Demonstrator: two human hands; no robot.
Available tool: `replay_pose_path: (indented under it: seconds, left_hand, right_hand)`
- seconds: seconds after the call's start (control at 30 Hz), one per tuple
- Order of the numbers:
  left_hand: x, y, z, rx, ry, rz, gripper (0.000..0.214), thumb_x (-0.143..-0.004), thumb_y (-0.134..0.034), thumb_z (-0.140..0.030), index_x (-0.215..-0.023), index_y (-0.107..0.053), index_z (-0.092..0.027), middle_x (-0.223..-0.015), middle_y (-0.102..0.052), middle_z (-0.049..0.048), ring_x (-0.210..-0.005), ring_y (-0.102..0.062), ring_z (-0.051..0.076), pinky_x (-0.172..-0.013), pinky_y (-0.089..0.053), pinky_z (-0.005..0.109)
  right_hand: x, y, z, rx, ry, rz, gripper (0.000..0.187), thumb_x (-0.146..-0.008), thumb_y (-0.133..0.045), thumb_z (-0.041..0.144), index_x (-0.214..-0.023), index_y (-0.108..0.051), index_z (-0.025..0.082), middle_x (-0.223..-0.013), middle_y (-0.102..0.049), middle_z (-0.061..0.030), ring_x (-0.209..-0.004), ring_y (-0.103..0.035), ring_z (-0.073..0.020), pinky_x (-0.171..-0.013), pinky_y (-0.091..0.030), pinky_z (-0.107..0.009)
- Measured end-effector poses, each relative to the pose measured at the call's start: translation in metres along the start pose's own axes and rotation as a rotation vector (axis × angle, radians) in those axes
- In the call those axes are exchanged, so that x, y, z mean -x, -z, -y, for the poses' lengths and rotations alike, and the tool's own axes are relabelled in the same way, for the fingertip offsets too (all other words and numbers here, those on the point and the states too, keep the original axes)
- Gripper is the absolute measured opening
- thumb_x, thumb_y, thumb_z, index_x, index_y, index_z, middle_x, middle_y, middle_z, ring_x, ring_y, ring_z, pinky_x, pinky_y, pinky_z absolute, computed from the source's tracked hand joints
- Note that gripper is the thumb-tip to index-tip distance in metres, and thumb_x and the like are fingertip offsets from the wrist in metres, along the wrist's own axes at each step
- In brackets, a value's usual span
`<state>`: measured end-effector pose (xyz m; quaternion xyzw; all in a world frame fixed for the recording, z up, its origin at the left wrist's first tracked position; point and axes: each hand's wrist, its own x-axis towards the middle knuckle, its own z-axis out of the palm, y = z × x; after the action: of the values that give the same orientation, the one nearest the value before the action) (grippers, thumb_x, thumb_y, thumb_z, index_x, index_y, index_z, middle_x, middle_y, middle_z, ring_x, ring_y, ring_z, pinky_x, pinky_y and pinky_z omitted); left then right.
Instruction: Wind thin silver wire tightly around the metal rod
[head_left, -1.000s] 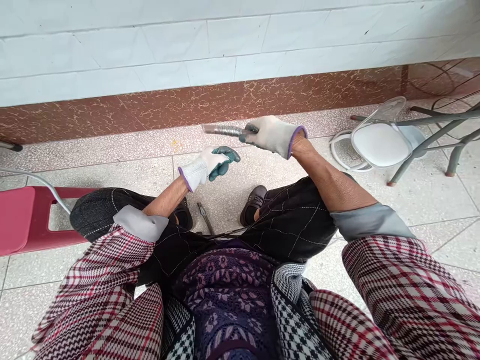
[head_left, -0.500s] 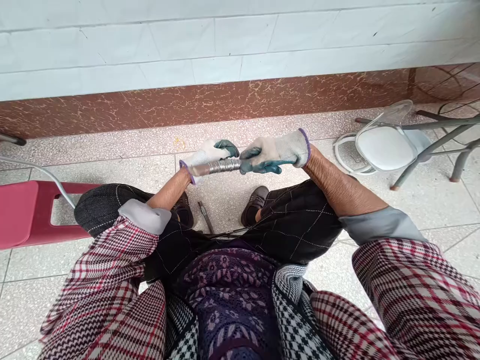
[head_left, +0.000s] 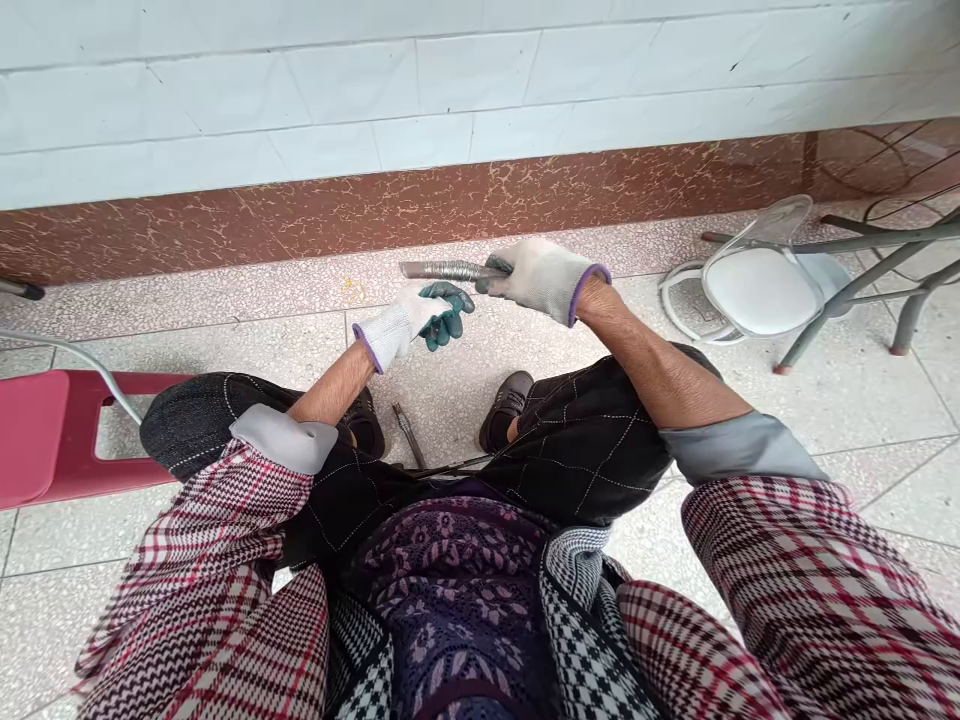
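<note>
My right hand (head_left: 534, 278), in a white work glove with a dark green palm and purple cuff, is wrapped round one end of a grey-brown rod (head_left: 411, 269). Silver wire (head_left: 454, 270) is coiled tightly around the rod's middle. The rod lies nearly level, its free end pointing left. Just below it is my left hand (head_left: 433, 318), gloved alike, apart from the rod, with its fingers curled in. Whether anything thin is between those fingers I cannot make out. On the floor between my shoes lies a slim metal tool (head_left: 409, 436), its kind unclear.
A red plastic stool (head_left: 75, 435) stands at the left, a pale cord running over it. To the right are a white folding seat (head_left: 763, 290) and grey metal legs (head_left: 832, 300). The tiled wall (head_left: 465, 90) with its brown base strip runs across the front.
The rod in my right hand has moved up and away from my left forearm. My left hand, previously beneath and behind the rod, is now below it with fingers curled.
</note>
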<state>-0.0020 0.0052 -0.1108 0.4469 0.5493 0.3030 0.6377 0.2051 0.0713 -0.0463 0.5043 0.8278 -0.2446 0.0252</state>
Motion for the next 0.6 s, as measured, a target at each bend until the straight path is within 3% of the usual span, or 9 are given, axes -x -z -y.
replay_pose_path:
  seconds: [0.07,0.23,0.4,0.47,0.6]
  left_hand:
    - [0.000,-0.002,-0.004,0.031,-0.004,0.012,0.009,-0.095,-0.064,-0.013,-0.094,-0.072,-0.017,-0.065,-0.072,0.0023,-0.047,-0.057,0.013,-0.048,-0.041,0.028]
    - [0.001,-0.005,-0.006,0.129,-0.033,0.020,0.017,-0.097,-0.059,-0.009,-0.095,-0.074,-0.016,-0.062,-0.070,0.0006,-0.043,-0.056,0.011,-0.043,-0.039,0.024]
    - [-0.002,-0.003,-0.004,0.092,-0.031,-0.049,0.023,-0.098,-0.056,-0.007,-0.087,-0.072,-0.018,-0.057,-0.063,-0.0023,-0.040,-0.048,0.010,-0.043,-0.035,0.025]
    - [-0.004,0.000,-0.006,0.052,-0.029,-0.078,0.023,-0.098,-0.057,-0.007,-0.086,-0.072,-0.018,-0.056,-0.061,-0.0019,-0.041,-0.047,0.011,-0.043,-0.034,0.026]
    - [-0.001,0.006,-0.013,-0.106,-0.085,-0.121,0.021,-0.096,-0.065,-0.008,-0.078,-0.070,-0.018,-0.055,-0.056,-0.0014,-0.047,-0.048,0.011,-0.046,-0.033,0.025]
  right_hand:
    - [0.006,0.006,0.005,-0.104,-0.020,-0.020,0.023,-0.103,-0.077,0.029,-0.084,-0.069,0.019,-0.066,-0.053,0.0017,-0.058,-0.046,-0.0129,-0.051,-0.032,-0.029]
    - [0.020,0.014,0.003,-0.693,-0.075,-0.063,0.016,-0.106,-0.069,0.022,-0.091,-0.066,0.018,-0.065,-0.053,0.0025,-0.050,-0.044,-0.0121,-0.040,-0.038,-0.026]
    - [0.027,0.026,-0.006,-0.878,0.044,-0.041,0.022,-0.111,-0.065,0.038,-0.097,-0.070,0.022,-0.062,-0.051,0.0022,-0.047,-0.043,-0.0136,-0.035,-0.034,-0.025]
    - [0.027,0.027,-0.009,-0.878,0.103,0.093,0.018,-0.109,-0.065,0.034,-0.099,-0.071,0.021,-0.060,-0.050,0.0034,-0.045,-0.043,-0.0128,-0.036,-0.037,-0.023]
    - [0.024,0.010,-0.016,-0.737,0.182,0.513,0.016,-0.095,-0.085,0.031,-0.097,-0.078,0.016,-0.061,-0.059,0.0033,-0.044,-0.049,-0.0112,-0.036,-0.041,-0.021]
